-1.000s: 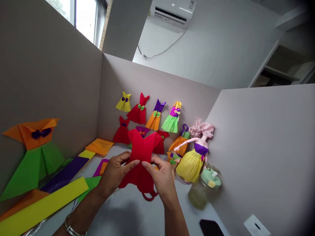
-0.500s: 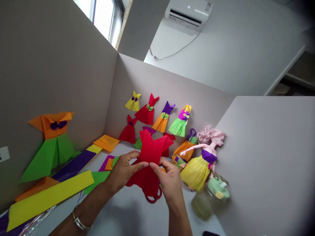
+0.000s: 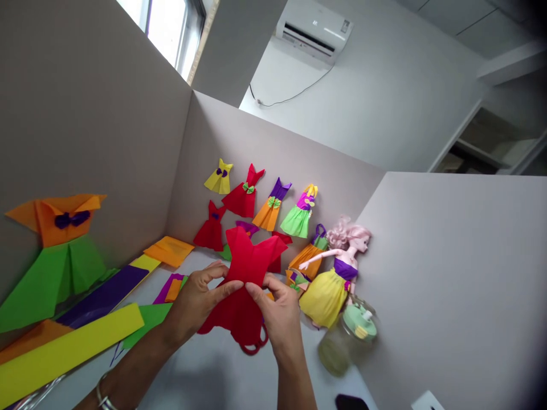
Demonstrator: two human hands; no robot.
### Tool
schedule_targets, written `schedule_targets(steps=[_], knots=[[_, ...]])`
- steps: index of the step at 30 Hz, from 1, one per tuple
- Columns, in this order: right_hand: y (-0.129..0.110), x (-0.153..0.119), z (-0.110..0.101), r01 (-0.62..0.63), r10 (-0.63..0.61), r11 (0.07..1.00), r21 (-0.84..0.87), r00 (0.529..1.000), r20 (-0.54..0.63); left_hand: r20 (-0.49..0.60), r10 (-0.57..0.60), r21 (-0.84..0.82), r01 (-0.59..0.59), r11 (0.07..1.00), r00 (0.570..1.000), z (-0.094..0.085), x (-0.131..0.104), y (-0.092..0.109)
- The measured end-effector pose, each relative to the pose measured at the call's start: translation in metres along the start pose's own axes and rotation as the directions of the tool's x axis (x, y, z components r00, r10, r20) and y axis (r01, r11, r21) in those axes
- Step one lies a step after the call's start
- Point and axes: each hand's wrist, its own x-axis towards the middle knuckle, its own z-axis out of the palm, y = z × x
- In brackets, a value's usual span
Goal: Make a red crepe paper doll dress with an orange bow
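Note:
A folded red paper dress (image 3: 245, 259) is held up in front of me at its waist. My left hand (image 3: 205, 293) pinches its left side, thumb on the front face and fingers behind. On the other side my right hand (image 3: 276, 304) pinches it the same way, the two thumb tips almost meeting at the middle. The dress has a pointed collar at the top and a flared skirt below. Red scissor handles (image 3: 256, 341) show just under the skirt; the blades are hidden behind it.
Several small paper dresses (image 3: 243, 193) hang on the back panel. A doll in a yellow skirt (image 3: 327, 296) leans at right, beside a jar with a green lid (image 3: 350, 341) and a black phone (image 3: 351, 402). Coloured sheets (image 3: 72, 353) and an orange-green dress (image 3: 66, 262) are at left.
My view has turned slightly to the right, so everything sits further left in the picture. Both hands keep the same pinch on the red paper dress.

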Motion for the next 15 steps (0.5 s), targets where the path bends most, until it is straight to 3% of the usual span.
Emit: schedule_targets(steps=[15], knots=[[-0.0031,-0.0012,-0.0043,0.01,-0.01,0.999,-0.049,1.0,-0.002,-0.058,-0.004,-0.066,0.0,0.998,0.998,0.0013,-0.0011,0.002]])
